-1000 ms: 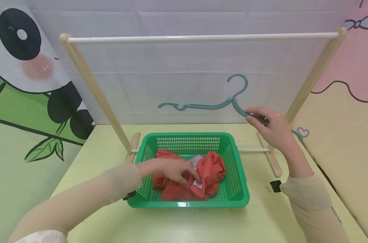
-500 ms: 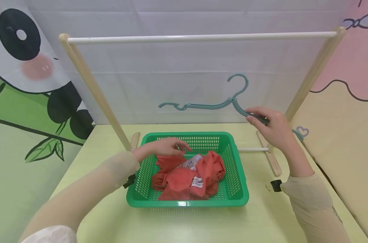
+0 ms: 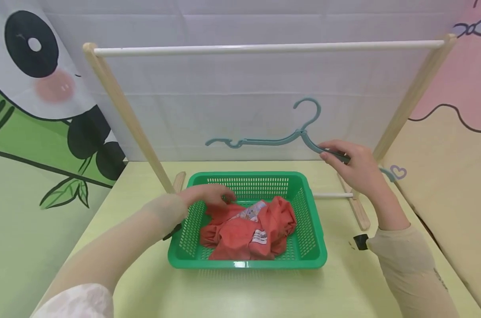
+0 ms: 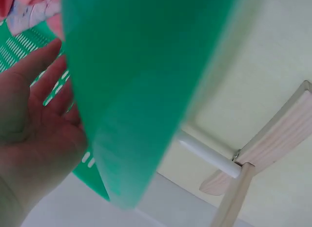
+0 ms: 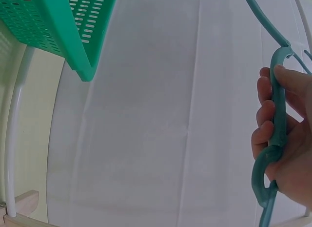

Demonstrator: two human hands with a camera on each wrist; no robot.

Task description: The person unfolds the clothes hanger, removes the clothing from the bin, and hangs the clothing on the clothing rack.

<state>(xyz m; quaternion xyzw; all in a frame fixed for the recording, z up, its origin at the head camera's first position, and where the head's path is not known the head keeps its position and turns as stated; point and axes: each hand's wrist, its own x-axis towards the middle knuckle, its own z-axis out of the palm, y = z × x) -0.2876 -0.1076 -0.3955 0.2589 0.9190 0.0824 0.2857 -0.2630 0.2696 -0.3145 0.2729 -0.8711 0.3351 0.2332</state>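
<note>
My right hand grips one arm of a blue-green folding clothes hanger, holding it up over the table at right. In the right wrist view the fingers and thumb wrap round the hanger arm. My left hand reaches over the basket's left side, at the back left edge of a crumpled red garment. A white label and a patterned patch show on the garment. In the left wrist view the left hand has thumb and fingers apart, fingertips partly hidden behind the basket wall.
The green plastic basket stands on a pale yellow table. Behind it rises a wooden rack with a white top rail and a low white crossbar. The rack's feet flank the basket, and a pale wall stands behind.
My left hand has drawn back from the middle of the garment to its back left edge and lowered there. The right hand and hanger have hardly moved.
</note>
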